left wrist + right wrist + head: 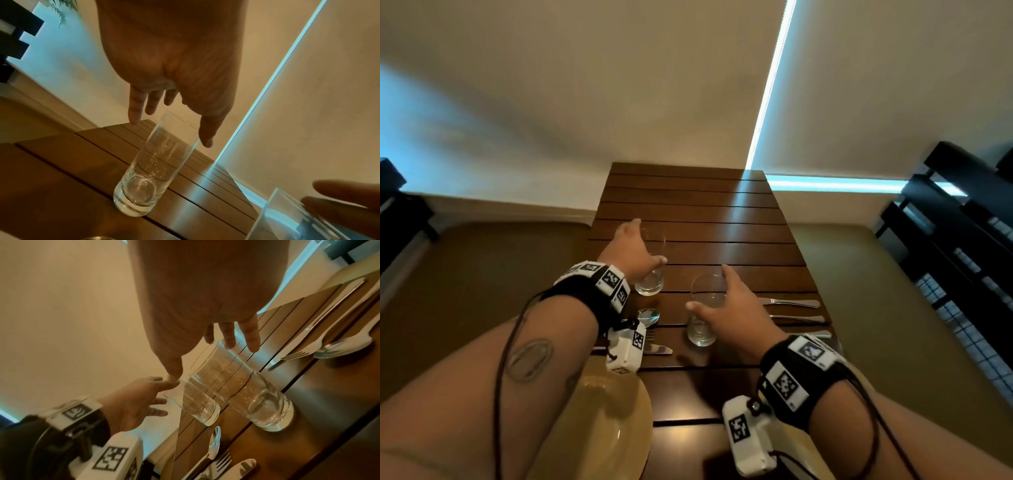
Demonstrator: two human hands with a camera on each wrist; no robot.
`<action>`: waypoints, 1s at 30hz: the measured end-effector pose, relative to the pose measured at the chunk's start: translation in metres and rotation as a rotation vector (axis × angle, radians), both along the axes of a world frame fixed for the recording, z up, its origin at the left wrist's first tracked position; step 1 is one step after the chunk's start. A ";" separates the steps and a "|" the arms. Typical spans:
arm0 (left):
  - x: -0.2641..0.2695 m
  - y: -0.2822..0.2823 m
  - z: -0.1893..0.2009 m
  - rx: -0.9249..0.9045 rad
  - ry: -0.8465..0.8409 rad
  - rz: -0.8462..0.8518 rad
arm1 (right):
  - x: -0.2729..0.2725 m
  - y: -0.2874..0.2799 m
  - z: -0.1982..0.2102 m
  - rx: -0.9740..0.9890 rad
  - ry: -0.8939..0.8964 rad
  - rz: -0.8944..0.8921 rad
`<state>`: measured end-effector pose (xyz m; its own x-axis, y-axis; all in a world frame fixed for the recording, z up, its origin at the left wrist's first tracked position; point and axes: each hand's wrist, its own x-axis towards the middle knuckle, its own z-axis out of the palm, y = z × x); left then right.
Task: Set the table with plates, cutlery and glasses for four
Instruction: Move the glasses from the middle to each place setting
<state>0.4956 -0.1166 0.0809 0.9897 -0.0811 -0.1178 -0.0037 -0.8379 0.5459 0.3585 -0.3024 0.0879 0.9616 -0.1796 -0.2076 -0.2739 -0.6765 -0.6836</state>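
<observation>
Two clear tall glasses stand upright on the dark slatted wooden table (698,202). My left hand (649,241) is spread around the top of the left glass (650,286), fingers straight, thumb beside its wall. In the left wrist view the left hand (170,129) flanks the left glass (148,178) without closing. My right hand (709,287) spans the rim of the right glass (702,330) in the same way. The right wrist view shows the right hand (212,361) over the right glass (257,399), with the left glass (197,400) and left hand (139,399) behind.
A spoon (649,317) and a knife (658,349) lie by the left glass, with a fork between them. More cutlery (791,303) lies right of the right glass. A yellowish plate (616,425) sits under my left forearm. Dark slatted chairs (962,222) stand at both sides. A wall backs the table's far end.
</observation>
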 end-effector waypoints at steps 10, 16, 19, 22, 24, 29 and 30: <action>-0.017 -0.003 -0.012 -0.050 -0.136 -0.026 | 0.002 0.003 -0.016 -0.117 -0.097 -0.011; -0.096 -0.003 0.011 -0.107 -0.191 -0.167 | -0.062 -0.010 0.004 -0.094 -0.097 0.053; -0.148 -0.002 0.023 -0.123 -0.178 -0.220 | -0.105 -0.018 0.018 -0.101 -0.100 0.088; -0.196 -0.003 0.028 -0.096 -0.149 -0.260 | -0.145 -0.023 0.024 -0.097 -0.090 0.137; -0.222 -0.003 0.027 -0.063 -0.117 -0.288 | -0.166 -0.025 0.021 -0.106 -0.083 0.168; -0.274 0.002 0.016 -0.017 -0.026 -0.305 | -0.208 -0.025 0.012 -0.124 -0.057 0.239; -0.282 0.002 0.014 -0.009 -0.012 -0.307 | -0.215 -0.025 0.011 -0.105 -0.053 0.245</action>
